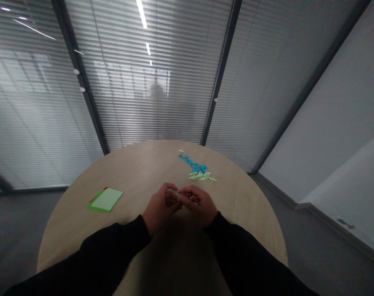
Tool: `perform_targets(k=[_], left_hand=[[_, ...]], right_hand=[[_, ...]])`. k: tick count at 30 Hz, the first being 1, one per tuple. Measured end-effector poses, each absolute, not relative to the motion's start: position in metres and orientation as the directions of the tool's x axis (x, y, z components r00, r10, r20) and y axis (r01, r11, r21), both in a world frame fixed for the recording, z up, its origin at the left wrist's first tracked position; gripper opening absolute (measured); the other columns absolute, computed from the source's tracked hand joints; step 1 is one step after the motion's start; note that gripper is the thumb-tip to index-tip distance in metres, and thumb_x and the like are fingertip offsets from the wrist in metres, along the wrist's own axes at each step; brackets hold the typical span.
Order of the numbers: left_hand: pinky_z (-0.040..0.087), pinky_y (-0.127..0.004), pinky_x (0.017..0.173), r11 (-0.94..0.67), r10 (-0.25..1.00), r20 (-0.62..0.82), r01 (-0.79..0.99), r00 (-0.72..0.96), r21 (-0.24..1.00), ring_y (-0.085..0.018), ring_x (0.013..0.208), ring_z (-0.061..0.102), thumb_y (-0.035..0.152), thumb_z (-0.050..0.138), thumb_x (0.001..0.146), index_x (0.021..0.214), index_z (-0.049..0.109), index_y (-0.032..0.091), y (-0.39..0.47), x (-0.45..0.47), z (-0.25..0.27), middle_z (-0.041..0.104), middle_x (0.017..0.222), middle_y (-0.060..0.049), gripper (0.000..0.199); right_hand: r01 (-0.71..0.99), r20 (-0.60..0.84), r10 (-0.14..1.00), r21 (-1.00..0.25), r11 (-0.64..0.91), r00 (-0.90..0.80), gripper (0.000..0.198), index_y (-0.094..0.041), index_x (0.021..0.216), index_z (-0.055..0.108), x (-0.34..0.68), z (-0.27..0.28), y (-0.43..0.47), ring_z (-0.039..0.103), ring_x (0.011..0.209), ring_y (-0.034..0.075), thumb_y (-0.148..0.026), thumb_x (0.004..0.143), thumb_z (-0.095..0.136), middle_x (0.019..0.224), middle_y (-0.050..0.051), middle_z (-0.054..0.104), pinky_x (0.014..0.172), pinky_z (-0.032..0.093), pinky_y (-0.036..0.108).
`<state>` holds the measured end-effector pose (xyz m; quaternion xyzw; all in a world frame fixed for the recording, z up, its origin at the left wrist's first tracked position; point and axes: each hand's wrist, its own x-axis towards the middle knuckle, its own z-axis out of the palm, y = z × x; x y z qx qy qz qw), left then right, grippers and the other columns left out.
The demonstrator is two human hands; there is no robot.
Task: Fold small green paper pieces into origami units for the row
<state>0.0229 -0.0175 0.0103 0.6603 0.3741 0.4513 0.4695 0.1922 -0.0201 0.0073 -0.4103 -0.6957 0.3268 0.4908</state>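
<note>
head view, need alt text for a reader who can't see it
A person's left hand and right hand hold a small greenish piece over a round table. Beyond them lie pale green stars, blue stars and one yellow star; to the left is a stack of paper.

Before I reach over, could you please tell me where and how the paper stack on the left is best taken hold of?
I would pinch the paper stack by its right edge, coming from the right, where the left hand is nearest. It lies flat on the table and looks thin, so a fingertip probably needs to lift that edge, thumb on top.
</note>
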Motion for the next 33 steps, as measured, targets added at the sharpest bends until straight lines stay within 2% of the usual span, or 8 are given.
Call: perform_targets(k=[3, 7, 12, 17, 21, 24, 33], left_hand=[[0.052, -0.03, 0.066, -0.33, 0.897, 0.261, 0.149, 0.355, 0.932, -0.019, 0.071, 0.068, 0.023, 0.068, 0.078, 0.106, 0.048, 0.019, -0.0182, 0.0219, 0.0096, 0.07, 0.077, -0.003, 0.035], [0.055, -0.031, 0.071, -0.385, 0.875, 0.281, 0.214, 0.395, 0.898, -0.019, 0.077, 0.07, 0.019, 0.066, 0.08, 0.108, 0.051, 0.02, -0.0184, 0.0185, 0.0076, 0.072, 0.084, -0.003, 0.032], [0.055, -0.028, 0.071, -0.557, 0.809, 0.435, 0.278, 0.395, 0.783, -0.014, 0.076, 0.067, 0.015, 0.063, 0.083, 0.105, 0.061, 0.022, -0.0193, 0.0145, 0.0094, 0.066, 0.094, -0.003, 0.023], [0.054, -0.028, 0.072, -0.699, 0.704, 0.563, 0.283, 0.434, 0.657, -0.014, 0.079, 0.063, 0.015, 0.061, 0.086, 0.105, 0.067, 0.023, -0.0188, 0.0147, 0.0099, 0.062, 0.095, -0.004, 0.022], [0.054, -0.026, 0.068, -0.622, 0.766, 0.489, 0.29, 0.417, 0.727, -0.014, 0.076, 0.063, 0.012, 0.062, 0.084, 0.104, 0.067, 0.02, -0.0199, 0.0165, 0.0093, 0.063, 0.085, -0.003, 0.022], [0.053, -0.026, 0.067, -0.598, 0.779, 0.463, 0.277, 0.423, 0.752, -0.014, 0.076, 0.062, 0.012, 0.062, 0.084, 0.094, 0.068, 0.018, -0.0205, 0.0175, 0.0088, 0.063, 0.087, -0.004, 0.012], [0.048, -0.03, 0.077, -0.677, 0.726, 0.558, 0.278, 0.401, 0.682, -0.016, 0.086, 0.058, 0.01, 0.063, 0.083, 0.08, 0.062, 0.019, -0.0158, 0.017, 0.0078, 0.059, 0.092, -0.004, 0.009]], right_hand=[[0.19, 0.267, 0.945, -0.934, 0.302, -0.188, 0.024, -0.018, 0.088, 0.069, 0.1927, 0.0058, -0.018, 0.058, 0.06, 0.013, -0.041, 0.079, 0.067, 0.071, 0.0, 0.064, 0.056, 0.045, 0.024], [0.102, 0.118, 0.966, -0.984, 0.145, -0.232, 0.031, -0.017, 0.075, 0.067, 0.1947, 0.0053, -0.0151, 0.05, 0.052, 0.01, -0.048, 0.076, 0.069, 0.058, -0.003, 0.057, 0.052, 0.039, 0.023], [-0.104, -0.032, 0.965, -0.993, -0.061, -0.259, 0.037, -0.015, 0.073, 0.063, 0.1954, 0.0036, -0.0133, 0.049, 0.05, 0.009, -0.051, 0.072, 0.073, 0.057, -0.004, 0.054, 0.051, 0.038, 0.023], [-0.14, -0.054, 0.974, -0.986, -0.086, -0.218, 0.039, -0.016, 0.077, 0.063, 0.194, 0.0017, -0.0127, 0.051, 0.05, 0.009, -0.052, 0.068, 0.075, 0.059, -0.004, 0.057, 0.051, 0.04, 0.023], [-0.1, -0.076, 0.974, -0.99, -0.099, -0.213, 0.04, -0.015, 0.078, 0.064, 0.1935, 0.0013, -0.0118, 0.052, 0.05, 0.009, -0.052, 0.067, 0.076, 0.061, -0.003, 0.059, 0.051, 0.041, 0.023], [-0.075, -0.09, 0.974, -0.991, -0.107, -0.207, 0.042, -0.015, 0.075, 0.064, 0.1928, 0.0004, -0.0115, 0.051, 0.048, 0.009, -0.054, 0.066, 0.075, 0.056, -0.004, 0.056, 0.048, 0.041, 0.023], [-0.079, -0.114, 0.972, -0.988, -0.133, -0.205, 0.044, -0.016, 0.077, 0.063, 0.1896, 0.0008, -0.0141, 0.053, 0.047, 0.01, -0.055, 0.064, 0.076, 0.058, -0.003, 0.059, 0.048, 0.042, 0.024]])
